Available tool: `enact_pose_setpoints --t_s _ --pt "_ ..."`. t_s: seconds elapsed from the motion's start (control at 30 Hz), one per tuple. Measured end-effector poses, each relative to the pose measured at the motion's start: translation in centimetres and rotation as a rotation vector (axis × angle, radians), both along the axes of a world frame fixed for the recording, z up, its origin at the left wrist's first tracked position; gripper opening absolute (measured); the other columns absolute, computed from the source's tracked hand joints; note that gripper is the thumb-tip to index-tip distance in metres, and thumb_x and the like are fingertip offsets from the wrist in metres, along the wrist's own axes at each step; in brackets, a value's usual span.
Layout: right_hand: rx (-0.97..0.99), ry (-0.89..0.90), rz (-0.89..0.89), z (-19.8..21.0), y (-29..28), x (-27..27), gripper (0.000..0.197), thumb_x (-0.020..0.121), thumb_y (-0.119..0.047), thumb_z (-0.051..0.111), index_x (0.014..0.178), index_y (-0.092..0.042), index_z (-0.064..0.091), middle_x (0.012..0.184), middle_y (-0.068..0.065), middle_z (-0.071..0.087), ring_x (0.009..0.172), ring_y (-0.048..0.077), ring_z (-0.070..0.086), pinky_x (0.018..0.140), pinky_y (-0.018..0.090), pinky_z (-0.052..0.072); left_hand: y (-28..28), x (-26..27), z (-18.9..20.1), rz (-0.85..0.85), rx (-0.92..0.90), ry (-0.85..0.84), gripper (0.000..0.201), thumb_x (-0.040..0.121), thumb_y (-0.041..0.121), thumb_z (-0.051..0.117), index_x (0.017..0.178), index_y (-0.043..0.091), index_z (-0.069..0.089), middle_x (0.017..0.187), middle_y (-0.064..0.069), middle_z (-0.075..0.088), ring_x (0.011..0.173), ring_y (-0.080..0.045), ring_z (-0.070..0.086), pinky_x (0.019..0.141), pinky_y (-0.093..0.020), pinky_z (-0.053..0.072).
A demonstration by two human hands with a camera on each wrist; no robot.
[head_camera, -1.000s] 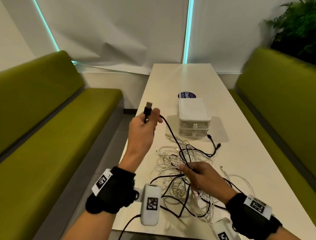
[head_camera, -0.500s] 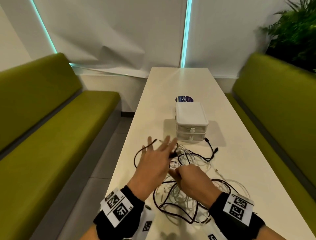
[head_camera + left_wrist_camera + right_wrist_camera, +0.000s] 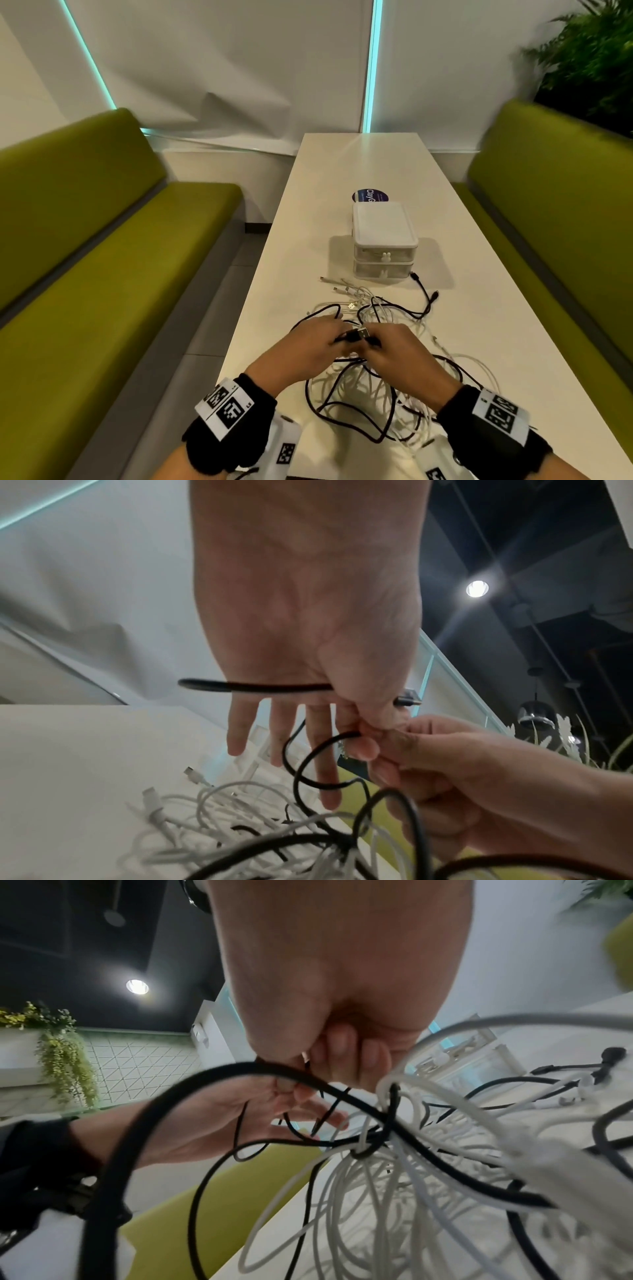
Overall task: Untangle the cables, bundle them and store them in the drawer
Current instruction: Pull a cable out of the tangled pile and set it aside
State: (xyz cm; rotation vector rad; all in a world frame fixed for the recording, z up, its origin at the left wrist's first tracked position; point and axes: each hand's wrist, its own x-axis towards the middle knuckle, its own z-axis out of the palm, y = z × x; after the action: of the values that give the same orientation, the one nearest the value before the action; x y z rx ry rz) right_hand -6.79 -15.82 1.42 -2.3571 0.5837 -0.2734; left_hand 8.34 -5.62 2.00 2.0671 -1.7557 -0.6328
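Note:
A tangle of white and black cables lies on the near end of the white table. Both hands meet just above it. My left hand pinches the black cable under its thumb, the other fingers straight; the cable's USB plug sticks out past the thumb. My right hand curls its fingers round the same black cable right beside the left thumb. Black loops hang from both hands into the white cables. The white two-drawer unit stands further back, both drawers closed.
Loose white plug ends and a black plug lie between the tangle and the drawer unit. A round blue sticker sits behind the unit. Green benches flank the narrow table; a plant stands far right.
My left hand came down from holding the USB plug high, spread its fingers over the pile, and now pinches the black cable next to my right hand. The head view has tipped downward slightly.

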Motion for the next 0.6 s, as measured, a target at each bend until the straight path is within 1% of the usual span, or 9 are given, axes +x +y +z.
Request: enact_pose_setpoints --t_s 0.07,0.13,0.17,0.27,0.33,0.37,0.47,0.53,0.6 --pt "0.002 -0.026 0.031 0.2 0.1 0.0 0.026 0.096 -0.034 0.054 0.081 -0.017 0.066 0.066 -0.001 0.063 0.059 0.011 0.051 0.057 0.029 0.037 0.2 0.2 0.5 -0.014 -0.03 0.003 0.025 0.095 0.041 0.044 0.072 0.037 0.05 0.084 0.009 0.056 0.104 -0.018 0.058 0.096 -0.043 0.043" --pt "0.007 -0.015 0.058 0.3 -0.1 0.0 0.033 0.096 -0.041 0.053 0.075 -0.017 0.062 0.062 0.003 0.058 0.055 0.01 0.045 0.055 0.028 0.032 0.2 0.6 0.7 -0.005 -0.108 0.008 0.027 0.096 0.039 0.045 0.086 0.022 0.064 0.096 0.004 0.062 0.109 -0.015 0.056 0.095 -0.039 0.042" --pt "-0.013 0.018 0.073 0.2 -0.2 -0.1 0.036 0.094 -0.046 0.054 0.07 -0.019 0.057 0.059 0.002 0.054 0.053 0.01 0.043 0.055 0.028 0.031 0.2 0.8 0.9 0.027 -0.187 0.06 0.03 0.095 0.038 0.046 0.089 0.016 0.065 0.097 0.004 0.062 0.102 -0.012 0.057 0.091 -0.036 0.044" --pt "-0.047 0.082 0.059 -0.3 -0.2 -0.7 0.045 0.089 -0.055 0.058 0.062 -0.022 0.044 0.052 -0.004 0.043 0.049 0.011 0.04 0.053 0.027 0.03 0.2 0.6 2.5 0.151 -0.428 0.328 0.016 0.094 0.024 0.058 0.081 0.016 0.061 0.087 0.01 0.056 0.075 0.002 0.054 0.074 -0.021 0.042" --pt "0.001 0.012 0.03 -0.5 -0.3 -0.6 0.048 0.09 -0.055 0.056 0.063 -0.017 0.047 0.052 -0.003 0.043 0.049 0.012 0.04 0.052 0.027 0.031 0.4 0.4 4.0 0.207 -0.525 0.439 0.009 0.095 0.015 0.057 0.088 0.01 0.058 0.088 0.002 0.056 0.073 0.003 0.053 0.072 -0.014 0.04" --pt "0.021 -0.021 0.009 -0.5 -0.4 -0.5 0.05 0.091 -0.055 0.054 0.063 -0.014 0.046 0.051 -0.003 0.041 0.047 0.011 0.039 0.051 0.028 0.029 0.6 0.5 4.8 0.25 -0.59 0.535 0.01 0.095 0.018 0.057 0.091 0.009 0.058 0.092 -0.003 0.058 0.078 -0.001 0.054 0.074 -0.014 0.043" --pt "-0.006 -0.086 -0.01 0.4 -1.0 0.2 0.059 0.091 -0.06 0.043 0.061 -0.009 0.043 0.051 -0.003 0.038 0.048 0.01 0.037 0.052 0.032 0.029 1.1 2.2 6.5 0.448 -0.756 0.836 0.031 0.089 0.039 0.06 0.098 0.01 0.062 0.106 -0.004 0.064 0.096 -0.012 0.058 0.099 -0.037 0.049" --pt "-0.012 -0.14 0.02 1.1 -1.3 0.3 0.06 0.09 -0.062 0.041 0.062 -0.009 0.039 0.053 -0.002 0.036 0.051 0.009 0.035 0.054 0.033 0.029 1.4 3.6 6.5 0.555 -0.842 0.978 0.042 0.086 0.046 0.061 0.101 0.007 0.065 0.095 0.003 0.066 0.095 -0.018 0.057 0.101 -0.049 0.047" --pt "-0.007 -0.171 0.042 1.3 -1.4 0.2 0.057 0.094 -0.057 0.041 0.063 -0.009 0.038 0.055 -0.002 0.034 0.053 0.008 0.033 0.055 0.032 0.028 1.5 4.3 5.9 0.624 -0.887 1.081 0.032 0.091 0.041 0.057 0.093 0.011 0.068 0.081 0.008 0.063 0.102 -0.025 0.056 0.097 -0.051 0.049"
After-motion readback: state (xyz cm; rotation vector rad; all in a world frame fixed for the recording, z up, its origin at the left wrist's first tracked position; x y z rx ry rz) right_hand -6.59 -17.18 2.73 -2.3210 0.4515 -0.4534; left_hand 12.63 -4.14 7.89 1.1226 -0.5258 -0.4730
